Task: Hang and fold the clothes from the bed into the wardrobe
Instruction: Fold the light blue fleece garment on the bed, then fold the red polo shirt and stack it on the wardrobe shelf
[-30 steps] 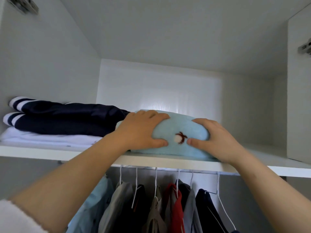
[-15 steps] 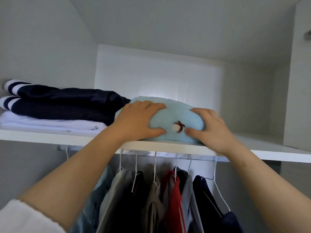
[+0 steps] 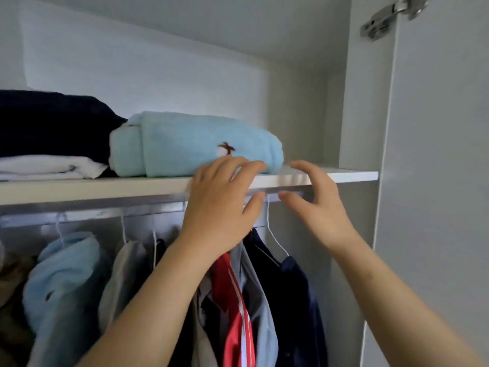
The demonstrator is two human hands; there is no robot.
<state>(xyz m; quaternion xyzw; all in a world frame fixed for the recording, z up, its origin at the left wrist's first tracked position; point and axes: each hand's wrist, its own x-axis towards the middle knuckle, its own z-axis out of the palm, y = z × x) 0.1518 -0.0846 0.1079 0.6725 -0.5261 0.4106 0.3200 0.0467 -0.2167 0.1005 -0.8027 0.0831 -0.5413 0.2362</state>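
White wardrobe shelf carries a folded light-blue fleece garment at centre frame.
Both hands are spread and hold nothing: left hand has its fingertips at the garment's lower right edge, right hand is just beside it, before the shelf edge.

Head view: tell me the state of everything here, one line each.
Light blue sweater: folded, lying on the shelf, unheld.
Navy garment: folded, stacked on the white garment.
Left hand: open, fingers at the sweater's front edge.
Right hand: open, empty.
Hanging clothes: on hangers under the shelf.
Wardrobe door: open.
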